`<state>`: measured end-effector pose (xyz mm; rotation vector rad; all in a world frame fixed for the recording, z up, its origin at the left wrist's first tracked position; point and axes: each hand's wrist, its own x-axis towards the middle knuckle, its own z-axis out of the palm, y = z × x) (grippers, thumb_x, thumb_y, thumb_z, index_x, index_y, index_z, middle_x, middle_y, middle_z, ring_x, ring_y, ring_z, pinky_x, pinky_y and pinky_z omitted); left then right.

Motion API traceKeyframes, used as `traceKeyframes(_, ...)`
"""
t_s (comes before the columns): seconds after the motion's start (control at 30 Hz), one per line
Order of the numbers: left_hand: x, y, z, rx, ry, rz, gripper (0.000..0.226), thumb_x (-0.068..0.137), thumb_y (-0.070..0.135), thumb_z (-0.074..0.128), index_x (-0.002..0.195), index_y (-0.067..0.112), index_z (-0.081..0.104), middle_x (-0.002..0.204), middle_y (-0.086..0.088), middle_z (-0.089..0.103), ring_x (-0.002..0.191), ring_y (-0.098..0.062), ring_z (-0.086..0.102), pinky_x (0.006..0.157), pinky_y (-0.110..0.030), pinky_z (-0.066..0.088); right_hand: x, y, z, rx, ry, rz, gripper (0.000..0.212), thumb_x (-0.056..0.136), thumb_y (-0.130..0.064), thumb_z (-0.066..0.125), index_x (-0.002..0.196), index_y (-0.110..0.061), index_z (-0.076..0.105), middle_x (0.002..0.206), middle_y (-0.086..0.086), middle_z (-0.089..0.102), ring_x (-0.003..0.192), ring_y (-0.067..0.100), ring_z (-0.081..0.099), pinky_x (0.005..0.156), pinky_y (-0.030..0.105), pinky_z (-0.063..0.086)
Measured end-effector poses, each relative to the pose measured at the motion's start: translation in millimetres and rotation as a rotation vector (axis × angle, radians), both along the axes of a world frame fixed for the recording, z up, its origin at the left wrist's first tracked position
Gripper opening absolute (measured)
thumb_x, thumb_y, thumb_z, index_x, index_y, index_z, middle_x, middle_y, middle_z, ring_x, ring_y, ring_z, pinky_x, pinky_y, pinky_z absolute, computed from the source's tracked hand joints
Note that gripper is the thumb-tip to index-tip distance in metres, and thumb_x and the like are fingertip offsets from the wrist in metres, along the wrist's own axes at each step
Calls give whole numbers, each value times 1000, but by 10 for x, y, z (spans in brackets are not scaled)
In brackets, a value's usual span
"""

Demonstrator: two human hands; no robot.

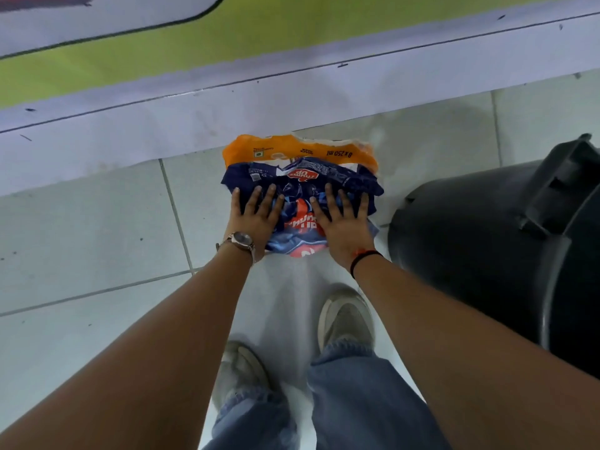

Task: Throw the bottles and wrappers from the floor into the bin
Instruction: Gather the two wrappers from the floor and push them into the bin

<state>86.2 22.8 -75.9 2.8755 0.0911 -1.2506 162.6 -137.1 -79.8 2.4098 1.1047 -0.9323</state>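
A crumpled dark blue and red wrapper [302, 186] lies on the floor tiles, on top of an orange wrapper [298, 149] that sticks out behind it. My left hand [255, 216], with a wristwatch, presses flat on the blue wrapper's left side, fingers spread. Flat on its right side lies my right hand [341, 222], with a black wristband, fingers also spread. Neither hand has closed around the wrappers. A black bin [480, 248] stands just to the right of the wrappers.
A white wall base [162, 125] with a green band above it runs behind the wrappers. My two shoes [347, 316] and jeans legs stand directly below my hands. Pale floor tiles [81, 228] stretch to the left.
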Motion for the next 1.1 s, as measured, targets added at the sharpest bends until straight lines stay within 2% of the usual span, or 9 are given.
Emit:
traceKeyframes(0.2, 157, -9, 12, -47, 91, 17, 65, 97, 16, 38, 145, 11, -5, 157, -13, -3, 143, -36, 5, 113, -54, 15, 76, 131, 25, -50, 22, 68, 55, 103, -22, 32, 150, -11, 5, 157, 26, 7, 141, 47, 18, 116, 56, 15)
traceKeyframes(0.3, 204, 18, 29, -60, 129, -12, 63, 96, 9, 37, 145, 9, -2, 157, -15, 0, 142, -37, 9, 113, -52, 20, 194, 260, 149, -43, 2, 129, 41, 100, -10, 36, 141, -7, 32, 144, 28, 38, 124, 43, 47, 103, 48, 40)
traceKeyframes(0.4, 240, 73, 135, -54, 107, -39, 62, 96, 7, 38, 145, 9, 0, 156, -16, 5, 141, -37, 15, 111, -51, 24, 268, 328, 329, 42, -58, 174, 28, 96, -3, 41, 119, -7, 57, 117, 16, 64, 106, 33, 60, 90, 40, 47)
traceKeyframes(0.57, 105, 200, 581, -19, 12, -41, 64, 95, 10, 39, 145, 9, -1, 155, -18, 9, 139, -38, 19, 110, -51, 26, 204, 407, 741, 66, -74, 154, 30, 97, -6, 38, 123, -6, 53, 122, 18, 61, 111, 36, 58, 106, 47, 35)
traceKeyframes(0.73, -206, 268, 1545, 21, -23, -23, 69, 95, 10, 40, 145, 10, -7, 156, -15, 5, 141, -37, 14, 113, -50, 21, -48, 480, 1734, 82, -136, 147, 35, 97, -8, 37, 130, -5, 47, 129, 21, 56, 116, 39, 54, 112, 53, 25)
traceKeyframes(0.87, -303, 71, 2664, 4, -69, 52, 69, 96, 15, 39, 144, 15, -10, 157, -13, -3, 142, -37, 9, 113, -50, 19, -207, 251, 2903, 198, -298, 88, 33, 91, -24, 50, 122, -19, 59, 124, 9, 65, 105, 29, 65, 103, 39, 42)
traceKeyframes(0.93, -226, -138, 3176, -53, -279, 41, 72, 88, 15, 58, 144, 8, 14, 151, -24, 21, 133, -46, 30, 101, -56, 37, -207, -7, 3441, 240, -351, 55, 31, 73, -41, 66, 103, -33, 71, 109, -7, 75, 85, 13, 73, 85, 26, 55)
traceKeyframes(1.0, -111, -364, 3536, -88, -425, -86, 64, 75, 21, 69, 132, 8, 43, 125, -26, 59, 104, -48, 60, 71, -59, 53, -212, -343, 3784, 228, -334, -26, 34, 65, -42, 73, 98, -33, 74, 105, -9, 76, 80, 12, 74, 78, 25, 58)
traceKeyframes(1.1, 113, -744, 3859, -145, -489, -209, 49, 75, 29, 41, 120, 15, 57, 113, -16, 69, 95, -40, 67, 63, -56, 55, -129, -896, 4015, 200, -412, -105, 45, 56, -39, 84, 98, -25, 75, 100, 0, 78, 79, 20, 75, 76, 33, 60)
